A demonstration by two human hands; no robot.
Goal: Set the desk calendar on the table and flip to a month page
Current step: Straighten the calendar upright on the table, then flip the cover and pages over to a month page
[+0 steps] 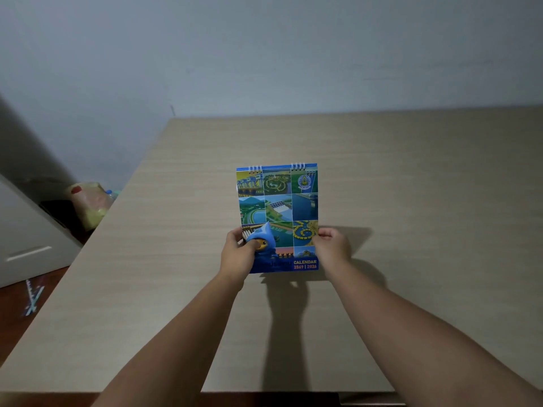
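Desk calendar (277, 207) upright over table (411, 177), lower edges in both hands' grip.

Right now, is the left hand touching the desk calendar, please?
Touching: the head view shows the left hand gripping the desk calendar's lower left edge, thumb across its cover.

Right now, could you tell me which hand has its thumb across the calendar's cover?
The left hand; its thumb overlaps the desk calendar, unlike the right hand at the edge.

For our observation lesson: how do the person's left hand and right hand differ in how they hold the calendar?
The left hand grips the blue spiral-bound desk calendar at its left edge, thumb across the cover; the right hand pinches the right edge, sitting slightly higher. Both hold its lower part.
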